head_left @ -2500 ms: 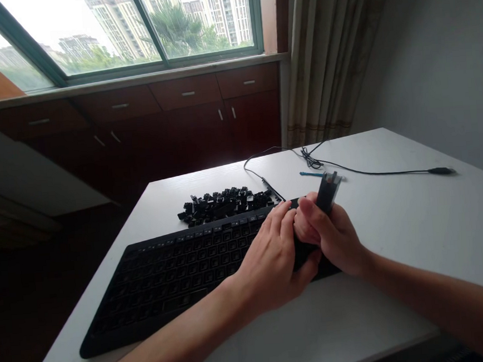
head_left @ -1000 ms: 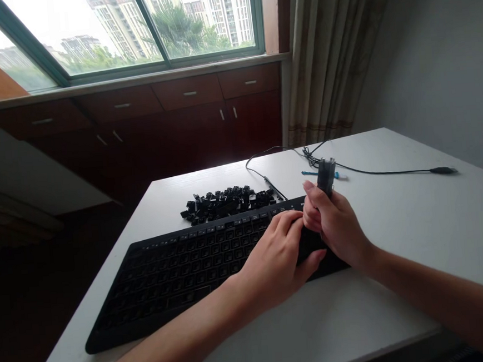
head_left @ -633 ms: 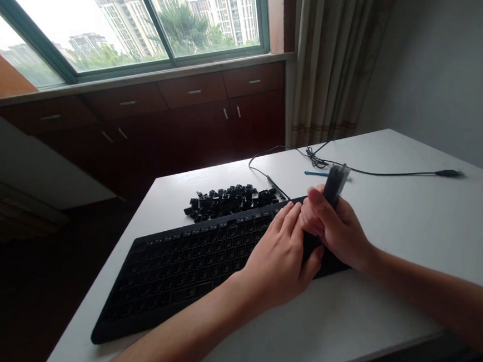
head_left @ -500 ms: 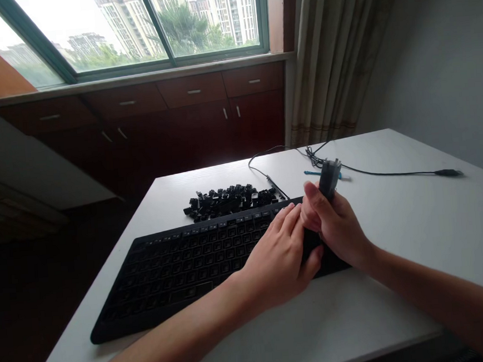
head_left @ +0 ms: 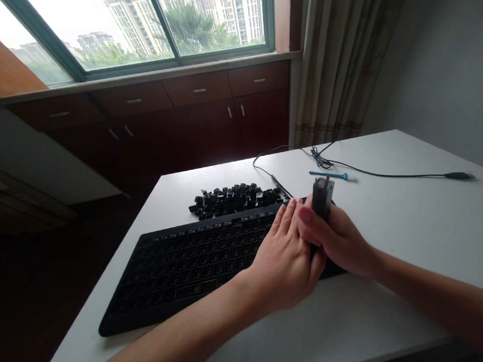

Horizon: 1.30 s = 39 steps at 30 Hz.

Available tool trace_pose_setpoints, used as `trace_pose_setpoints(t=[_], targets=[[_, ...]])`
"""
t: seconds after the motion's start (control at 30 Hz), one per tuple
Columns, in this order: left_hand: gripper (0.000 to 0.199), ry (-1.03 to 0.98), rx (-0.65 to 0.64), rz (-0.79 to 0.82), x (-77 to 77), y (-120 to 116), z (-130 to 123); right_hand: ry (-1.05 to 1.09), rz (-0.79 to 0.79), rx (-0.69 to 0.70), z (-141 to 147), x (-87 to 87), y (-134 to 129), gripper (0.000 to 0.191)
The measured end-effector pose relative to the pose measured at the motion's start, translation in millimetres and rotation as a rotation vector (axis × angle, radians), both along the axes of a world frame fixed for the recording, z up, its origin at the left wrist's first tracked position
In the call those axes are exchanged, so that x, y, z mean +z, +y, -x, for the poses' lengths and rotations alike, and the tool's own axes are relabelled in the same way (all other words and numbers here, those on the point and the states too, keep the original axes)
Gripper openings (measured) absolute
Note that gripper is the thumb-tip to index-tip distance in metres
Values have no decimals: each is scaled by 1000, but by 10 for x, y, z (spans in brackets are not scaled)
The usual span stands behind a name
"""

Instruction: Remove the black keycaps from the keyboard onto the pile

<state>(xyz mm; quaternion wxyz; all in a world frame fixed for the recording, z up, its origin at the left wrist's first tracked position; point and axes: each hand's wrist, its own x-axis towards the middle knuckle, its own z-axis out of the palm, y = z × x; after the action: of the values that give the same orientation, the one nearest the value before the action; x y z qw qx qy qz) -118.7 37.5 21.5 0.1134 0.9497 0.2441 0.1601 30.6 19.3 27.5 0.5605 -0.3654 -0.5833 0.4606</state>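
A black keyboard point(head_left: 198, 262) lies on the white table, most of its keycaps off so that bare key sockets show. My left hand point(head_left: 289, 255) rests flat over its right part, fingers stretched out and side by side, covering the keys below. Right beside it, my right hand point(head_left: 338, 235) is wrapped round a dark grey tool point(head_left: 322, 197) that stands upright out of the fist. The tool's lower end is hidden by my hands, and its kind cannot be made out. Behind the keyboard is a heap of loose black keycaps point(head_left: 234, 199).
A blue brush-like stick point(head_left: 328, 175) lies at the back of the white table point(head_left: 417, 234). A black cable point(head_left: 391, 175) runs from a small tangle to its plug at the right. Beyond the table are dark red cabinets point(head_left: 204, 128) under a window, with a curtain point(head_left: 332, 56).
My right hand and the tool have shifted slightly left and tilted, closer against my left hand. My left hand stays on the keyboard. The whole view has moved a little.
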Motion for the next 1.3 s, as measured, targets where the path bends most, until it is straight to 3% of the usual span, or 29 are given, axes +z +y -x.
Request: trace_pose_setpoints(t=[0.1,0.23,0.77,0.97,1.3], targets=[[62,19,-60,26,2,13,5,-16,-37,35,-14,-30,-36,32],[62,49,-65,24,9,19,-13,156,-15,-13,-11,-64,-26,42],[59,83,-59,-14,0,19,-22,375,-64,6,20,-32,48,45],[56,40,-57,9,23,21,-15,345,-51,-48,37,-37,71,48],[23,-140,12,55,-42,25,14,640,92,-229,-87,167,195,49]])
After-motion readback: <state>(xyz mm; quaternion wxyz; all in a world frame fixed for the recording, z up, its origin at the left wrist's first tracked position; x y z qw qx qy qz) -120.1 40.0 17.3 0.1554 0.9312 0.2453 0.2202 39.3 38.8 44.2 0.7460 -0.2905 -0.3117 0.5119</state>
